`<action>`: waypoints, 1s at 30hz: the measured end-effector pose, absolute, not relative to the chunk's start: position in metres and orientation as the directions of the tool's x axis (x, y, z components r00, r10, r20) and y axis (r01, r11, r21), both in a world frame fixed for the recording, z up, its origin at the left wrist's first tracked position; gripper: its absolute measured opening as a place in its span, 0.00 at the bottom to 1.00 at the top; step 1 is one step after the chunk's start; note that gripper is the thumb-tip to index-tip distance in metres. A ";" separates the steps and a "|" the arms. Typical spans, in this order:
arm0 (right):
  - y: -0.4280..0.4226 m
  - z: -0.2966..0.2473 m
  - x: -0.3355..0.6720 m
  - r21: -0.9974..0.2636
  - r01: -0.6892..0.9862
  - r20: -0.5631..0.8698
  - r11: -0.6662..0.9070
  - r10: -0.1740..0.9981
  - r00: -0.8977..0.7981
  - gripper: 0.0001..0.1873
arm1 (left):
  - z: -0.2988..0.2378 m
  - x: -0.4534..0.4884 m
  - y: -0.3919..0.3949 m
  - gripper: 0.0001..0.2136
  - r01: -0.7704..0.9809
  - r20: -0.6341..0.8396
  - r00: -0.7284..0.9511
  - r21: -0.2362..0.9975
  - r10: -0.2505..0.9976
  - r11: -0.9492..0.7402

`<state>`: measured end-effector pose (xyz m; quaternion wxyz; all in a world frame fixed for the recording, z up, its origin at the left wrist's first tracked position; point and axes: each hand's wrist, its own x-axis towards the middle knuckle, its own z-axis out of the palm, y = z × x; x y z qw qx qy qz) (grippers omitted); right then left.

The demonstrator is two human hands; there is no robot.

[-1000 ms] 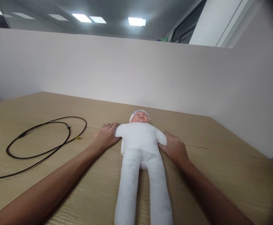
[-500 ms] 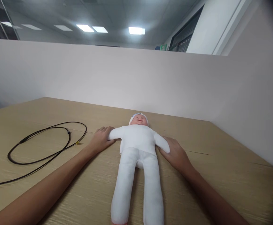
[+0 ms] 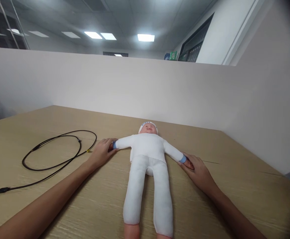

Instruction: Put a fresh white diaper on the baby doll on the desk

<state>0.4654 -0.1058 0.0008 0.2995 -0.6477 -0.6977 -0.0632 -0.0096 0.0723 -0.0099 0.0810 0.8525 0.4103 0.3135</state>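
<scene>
A baby doll (image 3: 147,159) in a white soft body suit and white cap lies face up on the light wooden table (image 3: 234,186), head toward the far wall. Its arms are spread out to the sides, with blue cuffs showing at the wrists. My left hand (image 3: 101,153) grips the end of the doll's left-side arm at the cuff. My right hand (image 3: 197,169) holds the end of the other arm at its cuff. Both of my forearms reach in from the bottom of the view.
A black cable (image 3: 52,156) lies in a loose loop on the table's left part, its plug end near the left edge. White partition walls (image 3: 160,89) close off the table at the back and on the right.
Both hands slid outward along the doll's arms from the shoulders to the wrists, stretching the arms out flat. The blue cuffs now show. The view tilted up slightly.
</scene>
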 end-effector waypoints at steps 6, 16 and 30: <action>-0.099 -0.003 0.470 -0.282 0.950 0.497 0.132 0.867 0.027 0.28 | -0.010 -0.010 0.081 0.21 0.660 0.474 0.465 0.378 0.748 -0.649; -0.064 0.000 0.478 -0.233 0.966 0.491 0.109 0.871 0.021 0.36 | -0.005 0.003 0.116 0.24 0.694 0.496 0.443 0.338 0.747 -0.636; -0.055 -0.016 0.491 -0.276 0.952 0.543 0.134 0.839 0.040 0.34 | -0.011 -0.001 0.125 0.22 0.678 0.471 0.466 0.354 0.749 -0.645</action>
